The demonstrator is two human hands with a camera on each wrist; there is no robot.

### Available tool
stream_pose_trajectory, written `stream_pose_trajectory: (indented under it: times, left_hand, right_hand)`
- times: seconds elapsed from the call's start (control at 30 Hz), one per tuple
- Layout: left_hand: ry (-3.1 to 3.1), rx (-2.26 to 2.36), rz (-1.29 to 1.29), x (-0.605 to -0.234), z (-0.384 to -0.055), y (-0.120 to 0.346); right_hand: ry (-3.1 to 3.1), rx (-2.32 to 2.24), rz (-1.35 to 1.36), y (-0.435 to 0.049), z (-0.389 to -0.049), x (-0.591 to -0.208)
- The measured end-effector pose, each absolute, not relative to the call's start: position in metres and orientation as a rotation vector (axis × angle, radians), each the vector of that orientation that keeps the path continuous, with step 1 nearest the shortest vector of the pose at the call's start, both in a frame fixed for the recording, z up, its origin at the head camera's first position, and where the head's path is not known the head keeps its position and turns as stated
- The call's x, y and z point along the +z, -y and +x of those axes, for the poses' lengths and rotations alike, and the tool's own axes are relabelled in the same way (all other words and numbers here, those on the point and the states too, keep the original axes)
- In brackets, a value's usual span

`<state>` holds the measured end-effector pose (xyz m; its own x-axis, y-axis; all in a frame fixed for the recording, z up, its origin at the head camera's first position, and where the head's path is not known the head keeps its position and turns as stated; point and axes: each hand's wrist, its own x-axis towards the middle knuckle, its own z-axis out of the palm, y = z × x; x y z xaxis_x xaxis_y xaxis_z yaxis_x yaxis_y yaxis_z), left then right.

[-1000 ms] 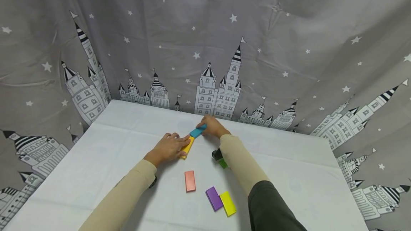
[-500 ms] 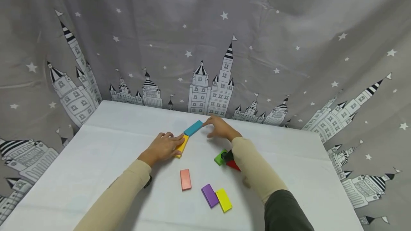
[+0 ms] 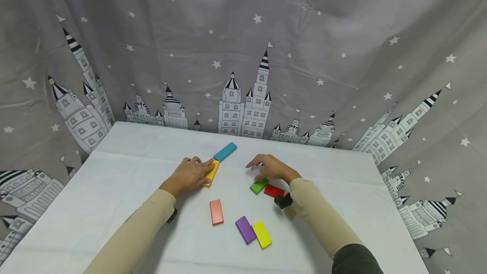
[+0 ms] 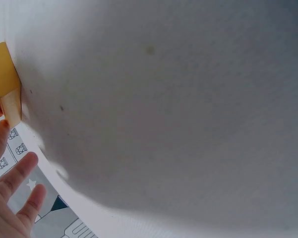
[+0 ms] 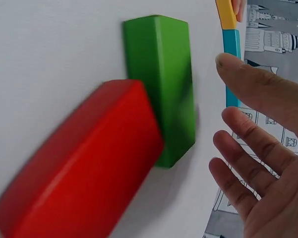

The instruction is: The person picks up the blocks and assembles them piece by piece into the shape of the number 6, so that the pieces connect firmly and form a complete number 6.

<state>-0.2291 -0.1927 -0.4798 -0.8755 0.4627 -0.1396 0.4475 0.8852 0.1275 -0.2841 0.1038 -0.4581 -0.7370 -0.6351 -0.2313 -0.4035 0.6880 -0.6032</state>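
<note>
My left hand (image 3: 188, 175) pinches an orange-yellow block (image 3: 212, 173) between thumb and fingers on the white table. In the left wrist view, part of that block (image 4: 4, 72) shows at the left edge, with other fingers spread below it. A blue block (image 3: 225, 152) lies end to end with the orange-yellow one, angled up to the right. My right hand (image 3: 274, 167) holds nothing and hovers by a green block (image 3: 258, 187), its fingers relaxed. Touching the green block is a red block (image 5: 89, 163), large in the right wrist view.
Nearer the front lie a pink block (image 3: 216, 212), a purple block (image 3: 245, 230) and a bright yellow block (image 3: 262, 235), the last two touching. A wood-coloured block (image 3: 290, 212) is partly hidden by the right wrist. A grey castle-print curtain (image 3: 190, 33) hangs behind the table.
My right hand has let go of the blue block and moved back toward the green and red blocks, uncovering them. The left hand stays on the orange-yellow block.
</note>
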Motion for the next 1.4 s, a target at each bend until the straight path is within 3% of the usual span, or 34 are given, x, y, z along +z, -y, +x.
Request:
stream_pose_trajectory:
  times: [0.6, 1.4]
  left_hand:
    - [-2.86, 0.184, 0.661, -0.477, -0.23, 0.189]
    - [-2.885, 0.178, 0.614, -0.478, -0.231, 0.187]
  right_hand:
    - [-2.453, -0.777, -0.83, -0.132, -0.26, -0.472]
    - [-2.526, -0.774, -0.936, -0.107, -0.245, -0.478]
